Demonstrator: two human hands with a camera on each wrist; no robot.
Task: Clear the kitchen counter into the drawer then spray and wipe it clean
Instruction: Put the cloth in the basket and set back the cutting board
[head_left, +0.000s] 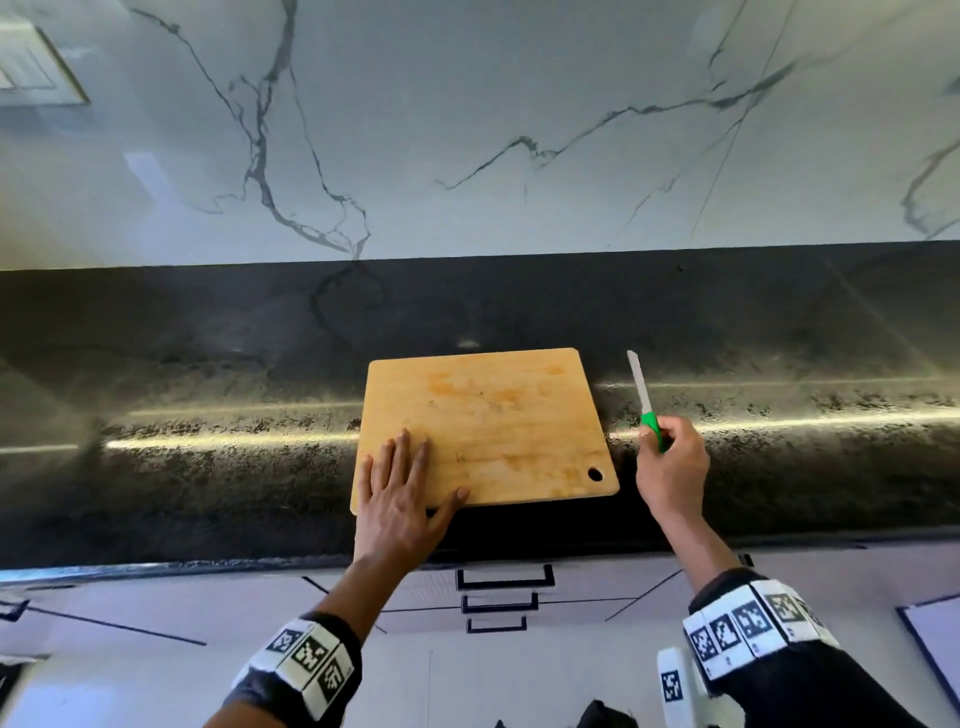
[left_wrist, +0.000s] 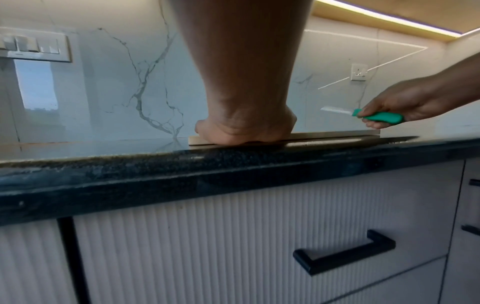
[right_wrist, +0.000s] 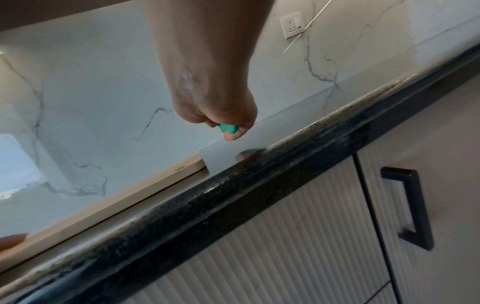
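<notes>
your left hand lay flat, fingers straight, on the near-left corner of the wooden cutting board, which rested on the dark surface. your right hand curled its fingers around the green handle of the knife, raised just right of the board, blade pointing away from you. drawer handles sat below the surface edge.

The left hand lies flat with fingers spread, while the right hand seems curled in a grip.
</notes>
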